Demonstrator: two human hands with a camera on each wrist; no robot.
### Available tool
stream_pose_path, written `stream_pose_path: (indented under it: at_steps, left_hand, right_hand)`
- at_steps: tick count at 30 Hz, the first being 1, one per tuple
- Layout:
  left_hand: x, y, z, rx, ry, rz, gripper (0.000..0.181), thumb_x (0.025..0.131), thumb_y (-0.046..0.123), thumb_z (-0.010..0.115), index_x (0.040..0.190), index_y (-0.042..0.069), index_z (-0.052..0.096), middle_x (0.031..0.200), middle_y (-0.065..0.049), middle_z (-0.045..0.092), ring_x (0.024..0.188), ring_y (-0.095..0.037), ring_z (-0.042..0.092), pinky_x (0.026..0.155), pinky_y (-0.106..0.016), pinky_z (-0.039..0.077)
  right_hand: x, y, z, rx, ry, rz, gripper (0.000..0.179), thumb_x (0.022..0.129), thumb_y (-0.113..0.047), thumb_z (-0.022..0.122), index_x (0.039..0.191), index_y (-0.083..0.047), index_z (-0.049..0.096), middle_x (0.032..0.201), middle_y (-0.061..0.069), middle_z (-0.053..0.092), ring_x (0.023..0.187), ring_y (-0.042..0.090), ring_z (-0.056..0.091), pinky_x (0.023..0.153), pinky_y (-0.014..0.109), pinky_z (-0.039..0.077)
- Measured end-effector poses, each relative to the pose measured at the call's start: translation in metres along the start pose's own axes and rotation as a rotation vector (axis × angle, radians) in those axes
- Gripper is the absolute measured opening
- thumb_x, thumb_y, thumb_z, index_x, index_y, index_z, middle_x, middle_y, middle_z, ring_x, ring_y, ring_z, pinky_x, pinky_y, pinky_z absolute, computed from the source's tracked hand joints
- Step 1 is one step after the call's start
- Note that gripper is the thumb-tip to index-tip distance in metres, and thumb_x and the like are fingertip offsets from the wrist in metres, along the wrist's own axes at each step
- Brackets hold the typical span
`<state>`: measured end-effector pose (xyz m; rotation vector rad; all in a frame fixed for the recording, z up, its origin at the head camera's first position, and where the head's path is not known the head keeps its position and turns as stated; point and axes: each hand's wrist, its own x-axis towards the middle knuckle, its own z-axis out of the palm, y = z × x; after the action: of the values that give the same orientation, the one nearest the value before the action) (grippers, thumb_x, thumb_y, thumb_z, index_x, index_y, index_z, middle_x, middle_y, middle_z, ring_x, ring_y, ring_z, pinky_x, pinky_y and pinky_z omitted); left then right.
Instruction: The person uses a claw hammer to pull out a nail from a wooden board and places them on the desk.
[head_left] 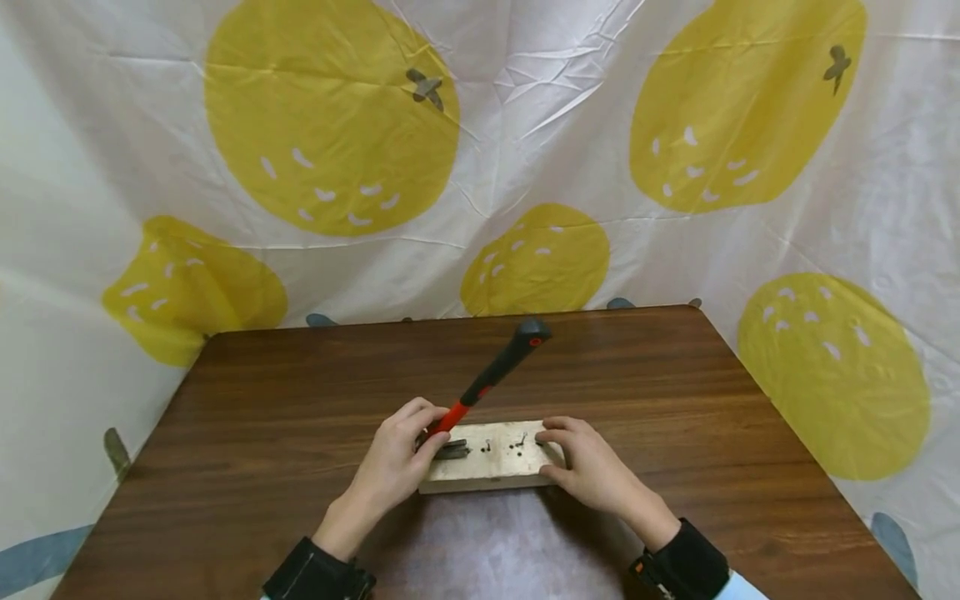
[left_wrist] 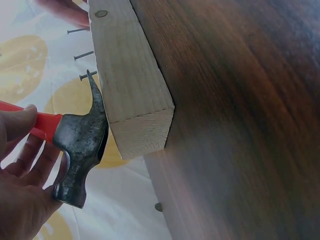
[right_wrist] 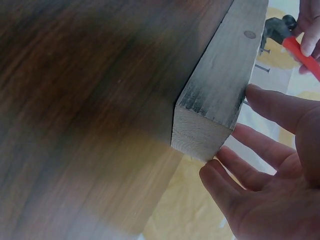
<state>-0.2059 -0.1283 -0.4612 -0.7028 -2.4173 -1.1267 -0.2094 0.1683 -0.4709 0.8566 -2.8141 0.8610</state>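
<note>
A pale wooden block [head_left: 498, 468] lies lengthwise on the table, with three nails [left_wrist: 83, 55] standing out of its top face in the left wrist view. My left hand [head_left: 390, 458] grips a claw hammer [head_left: 495, 375] by the red neck just below its head. The steel head rests over the block's left end, claw towards the nails, and the tip overlaps the nearest nail in the left wrist view. The black handle slants up and away to the right. At the block's right end my right hand [head_left: 596, 471] holds it, thumb on the near side and fingers at the far side.
The brown wood-grain table [head_left: 300, 383] extends around the block on all sides. A white curtain [head_left: 525, 108] printed with yellow fruit hangs behind the table and along its sides.
</note>
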Motion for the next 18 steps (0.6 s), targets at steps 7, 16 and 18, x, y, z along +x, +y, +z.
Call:
stream_pose_path:
  at_steps: [7, 16, 18]
  left_hand:
    - [-0.0011, -0.0001, 0.0010, 0.007, 0.011, 0.000, 0.022, 0.088, -0.003, 0.079, 0.109, 0.002, 0.074, 0.096, 0.003, 0.063, 0.080, -0.013, 0.059, 0.068, -0.038, 0.055]
    - [-0.0003, -0.0019, 0.0013, -0.003, 0.019, 0.028, 0.022, 0.087, -0.006, 0.078, 0.107, 0.003, 0.072, 0.097, 0.000, 0.063, 0.083, -0.015, 0.061, 0.070, -0.044, 0.056]
    - [-0.0001, -0.0026, 0.0007, -0.010, 0.013, 0.035, 0.024, 0.087, -0.007, 0.078, 0.107, 0.003, 0.071, 0.097, 0.000, 0.064, 0.085, -0.015, 0.062, 0.070, -0.044, 0.056]
  right_hand:
    - [0.0001, 0.0013, 0.0030, -0.056, 0.004, -0.045, 0.036, 0.086, -0.008, 0.083, 0.119, 0.003, 0.071, 0.125, 0.020, 0.063, 0.118, 0.039, 0.057, 0.098, 0.054, 0.049]
    - [0.0004, -0.0020, 0.0025, -0.102, 0.033, -0.075, 0.028, 0.083, -0.007, 0.085, 0.109, 0.000, 0.075, 0.108, 0.009, 0.065, 0.100, 0.028, 0.060, 0.083, 0.045, 0.053]
    - [0.0009, -0.0031, 0.0022, -0.102, 0.030, -0.076, 0.028, 0.083, -0.006, 0.085, 0.108, 0.000, 0.075, 0.108, 0.010, 0.065, 0.100, 0.028, 0.060, 0.083, 0.045, 0.053]
